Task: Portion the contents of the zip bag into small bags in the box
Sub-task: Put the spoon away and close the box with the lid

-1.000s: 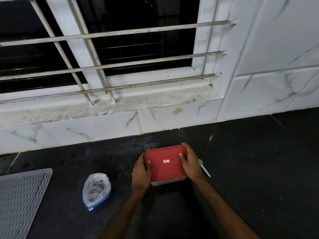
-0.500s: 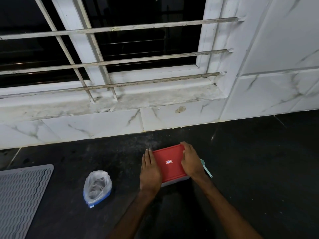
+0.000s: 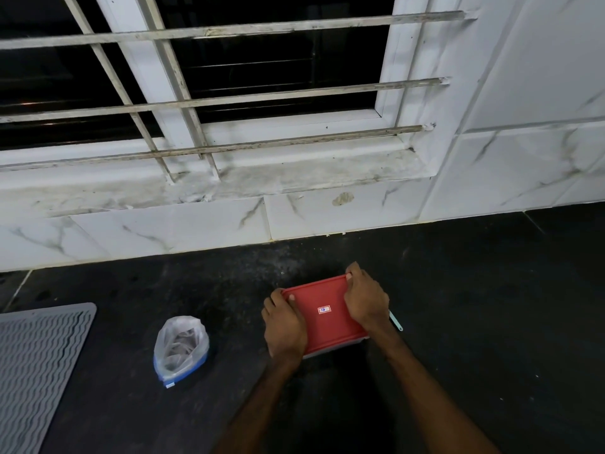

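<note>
— Dark worktop (image 3: pixel 458 322) under the barred window (image 3: pixel 262 77); where's the box (image 3: pixel 332 349)?
— Near the middle, red lid (image 3: pixel 322 326) on. Its left edge is gripped by the left hand (image 3: pixel 284 326), its far right corner by the right hand (image 3: pixel 366 301).
— And the zip bag (image 3: pixel 181 347)?
— Standing well to the left.

A box (image 3: pixel 327 326) with a red lid sits on a dark speckled counter (image 3: pixel 491 306). The left hand (image 3: pixel 284 326) grips its left edge, thumb on the lid, and the right hand (image 3: pixel 366 298) grips its far right corner. A pale green handle (image 3: pixel 396 322) sticks out just beside the right wrist. To the left, well apart from the box, stands a zip bag (image 3: pixel 181 348), open at the top, with pale contents. A grey ridged mat (image 3: pixel 39 362) lies at the left edge, below a barred window (image 3: pixel 229 93).
</note>
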Available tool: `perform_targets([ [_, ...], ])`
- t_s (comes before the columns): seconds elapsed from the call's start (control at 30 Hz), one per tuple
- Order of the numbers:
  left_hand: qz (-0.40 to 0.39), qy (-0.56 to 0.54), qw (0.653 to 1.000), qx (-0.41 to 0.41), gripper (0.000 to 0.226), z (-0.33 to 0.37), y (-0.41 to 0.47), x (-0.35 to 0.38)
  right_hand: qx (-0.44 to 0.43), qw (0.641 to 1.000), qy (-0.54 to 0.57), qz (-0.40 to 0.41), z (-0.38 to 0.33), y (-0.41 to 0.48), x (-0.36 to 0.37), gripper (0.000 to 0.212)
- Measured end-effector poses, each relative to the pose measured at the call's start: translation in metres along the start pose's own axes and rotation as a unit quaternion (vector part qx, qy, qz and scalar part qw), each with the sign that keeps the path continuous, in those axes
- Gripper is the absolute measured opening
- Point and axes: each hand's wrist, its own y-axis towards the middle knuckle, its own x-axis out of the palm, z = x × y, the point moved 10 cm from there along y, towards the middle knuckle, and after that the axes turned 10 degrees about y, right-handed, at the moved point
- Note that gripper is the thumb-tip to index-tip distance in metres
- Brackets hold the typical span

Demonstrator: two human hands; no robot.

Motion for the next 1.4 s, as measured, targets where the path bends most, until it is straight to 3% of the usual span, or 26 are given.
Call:
perform_targets([
  [0.13,0.005,0.090,0.995,0.045,0.047,0.010,0.001,0.001,0.016,1.000,-0.004,-0.016,0.003,-0.001,0.004,0.017],
  [0.23,-0.005,0.186,0.967,0.177,0.059,0.035,-0.001,0.014,0.004,0.999,-0.032,-0.037,0.004,-0.004,0.008,0.032],
  [0.33,-0.009,0.220,0.949,0.226,0.069,0.042,-0.001,0.020,-0.013,0.995,-0.052,-0.078,0.002,-0.002,0.018,0.049],
  [0.5,-0.040,0.233,0.936,0.262,0.076,0.041,-0.004,0.023,-0.192,0.958,-0.182,-0.111,-0.026,-0.012,0.037,0.066],
  [0.67,-0.052,0.241,0.927,0.282,0.081,0.039,-0.001,0.024,-0.204,0.956,-0.170,-0.122,-0.024,-0.012,0.044,0.071],
  [0.83,-0.120,0.270,0.902,0.316,0.084,0.044,0.018,0.029,-0.149,0.971,-0.143,-0.119,-0.027,-0.011,0.044,0.070],
  [0.93,-0.096,0.302,0.896,0.312,0.077,0.045,0.020,0.023,-0.142,0.978,-0.127,-0.086,-0.033,-0.013,0.033,0.066],
  [1.03,-0.048,0.268,0.926,0.262,0.073,0.035,0.002,0.013,-0.186,0.971,-0.148,-0.026,-0.043,-0.032,0.024,0.062],
  [1.23,-0.091,0.221,0.932,0.272,0.082,0.030,0.001,0.018,-0.181,0.965,-0.152,-0.115,-0.033,-0.038,0.043,0.087],
  [1.4,-0.081,0.193,0.943,0.260,0.081,0.028,-0.004,0.017,-0.182,0.965,-0.169,-0.083,-0.032,-0.041,0.044,0.072],
])
